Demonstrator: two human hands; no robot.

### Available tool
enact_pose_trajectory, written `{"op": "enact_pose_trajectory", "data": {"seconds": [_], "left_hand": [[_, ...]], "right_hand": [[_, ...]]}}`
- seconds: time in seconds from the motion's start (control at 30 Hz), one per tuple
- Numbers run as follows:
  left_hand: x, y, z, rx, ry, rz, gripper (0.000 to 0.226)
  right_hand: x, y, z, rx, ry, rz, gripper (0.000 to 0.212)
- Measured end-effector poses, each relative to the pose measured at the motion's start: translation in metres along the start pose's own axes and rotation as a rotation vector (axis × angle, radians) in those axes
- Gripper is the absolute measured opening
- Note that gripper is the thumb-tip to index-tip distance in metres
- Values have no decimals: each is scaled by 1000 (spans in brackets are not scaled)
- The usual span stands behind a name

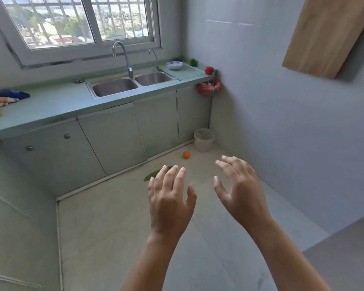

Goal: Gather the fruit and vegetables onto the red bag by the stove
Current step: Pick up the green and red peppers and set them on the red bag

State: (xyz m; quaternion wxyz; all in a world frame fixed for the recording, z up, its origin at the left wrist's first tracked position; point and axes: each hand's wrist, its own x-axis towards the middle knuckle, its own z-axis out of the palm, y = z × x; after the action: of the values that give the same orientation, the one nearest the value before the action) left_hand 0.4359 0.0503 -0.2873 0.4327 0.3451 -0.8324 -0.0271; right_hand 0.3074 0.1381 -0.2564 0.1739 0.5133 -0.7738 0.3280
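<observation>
An orange fruit (186, 155) lies on the floor near the cabinet base. A long green vegetable (153, 174) lies on the floor to its left, partly hidden behind my left hand (170, 198). My right hand (241, 190) is held beside the left one, both above the floor with fingers spread and holding nothing. On the counter's far right end sit a red pepper (209, 70) and a green vegetable (192, 61). A red plastic bag (207, 88) hangs below that counter corner. No stove is in view.
A double steel sink (130, 84) with a tap sits in the green counter (51, 106). A white bowl (174, 65) rests on a board right of the sink. A white bucket (203, 139) stands in the floor corner. Blue and orange items (8, 96) lie at the counter's left.
</observation>
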Motion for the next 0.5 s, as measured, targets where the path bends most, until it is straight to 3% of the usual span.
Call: {"op": "enact_pose_trajectory", "data": {"seconds": [0.23,0.5], "left_hand": [[55,-7,83,8,-54,64,41],[170,19,209,12,-125,129,41]], "right_hand": [[61,61,45,-5,12,44,41],[170,178,82,-36,45,103,42]]}}
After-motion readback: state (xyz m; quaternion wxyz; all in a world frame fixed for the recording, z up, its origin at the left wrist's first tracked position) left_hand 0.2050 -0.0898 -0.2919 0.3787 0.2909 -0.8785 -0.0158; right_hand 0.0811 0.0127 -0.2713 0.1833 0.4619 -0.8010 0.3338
